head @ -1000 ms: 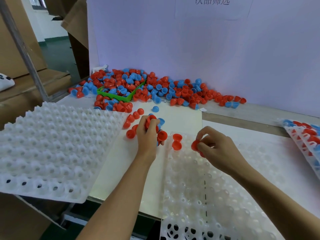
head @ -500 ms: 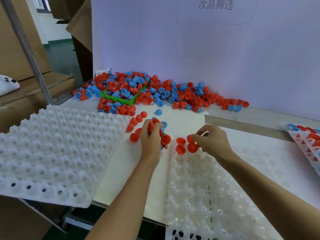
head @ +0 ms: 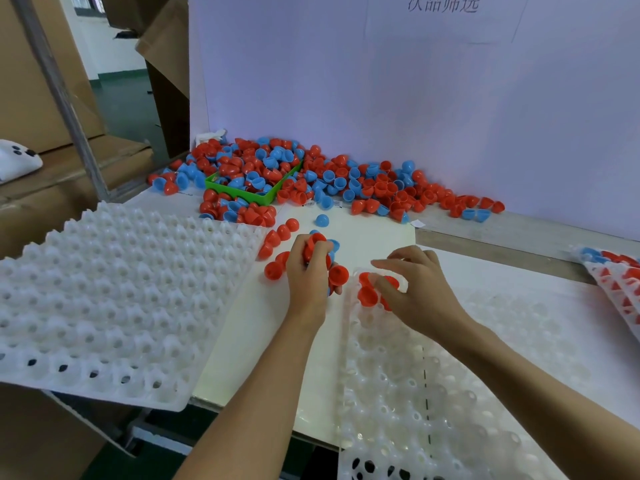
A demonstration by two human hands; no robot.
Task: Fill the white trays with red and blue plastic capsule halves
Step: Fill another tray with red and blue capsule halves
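Head view, workbench with sorting station.

Left hand (head: 309, 271): fingers curled round a clutch of red capsule halves (head: 317, 245), with a little blue showing among them; one red half (head: 338, 274) sits at the fingertips, just beside the near tray's top left corner.

Right hand (head: 414, 289): over the top left corner of the near white tray (head: 450, 393), index finger stretched out, thumb and other fingers bent down onto red halves seated in tray (head: 367, 295); whether it pinches one or only presses cannot be told.

Near white tray: dimpled, translucent, lies under the right forearm, nearly all pockets unfilled.

Left white tray (head: 104, 299): large, peaked pockets, overhangs the bench edge, holds no halves.

Far right tray (head: 620, 282): at the picture's edge, tilted, filled with red and blue halves.

Loose red halves (head: 277, 244): scattered on the cream board (head: 263, 341) between the left tray and the left hand. One blue half (head: 322, 220) lies alone beyond them.

Main heap of capsule halves (head: 346, 188): red and blue mixed, along the foot of the white backboard (head: 381, 81), spilling over a green tray (head: 256, 192).

Cardboard boxes (head: 38, 81): at left, behind a grey metal post (head: 59, 88).
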